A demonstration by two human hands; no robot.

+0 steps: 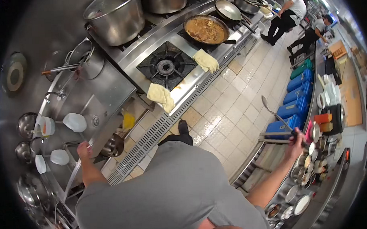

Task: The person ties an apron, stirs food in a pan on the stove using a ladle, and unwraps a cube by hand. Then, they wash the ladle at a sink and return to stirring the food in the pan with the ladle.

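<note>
On the right, my right hand (296, 145) grips the dark end of a long-handled metal serving spoon (275, 113). The bowl of the spoon points up and left over the tiled floor. My left hand (84, 150) is at the front edge of the steel sink (96, 99), its fingers curled; whether anything is inside them is hidden. Just right of this hand, a metal pan (113, 146) sits low beneath the counter. White plastic containers (74, 122) lie in the sink area to its left.
Ahead stands a stove with a bare burner (165, 66), folded cloths (206, 60), a pan of brown food (205, 29) and a large pot (114, 20). Blue bins (295, 96) line the right counter, which carries many bowls. Two people (287, 16) work farther back. A floor drain (140, 150) runs along the stove.
</note>
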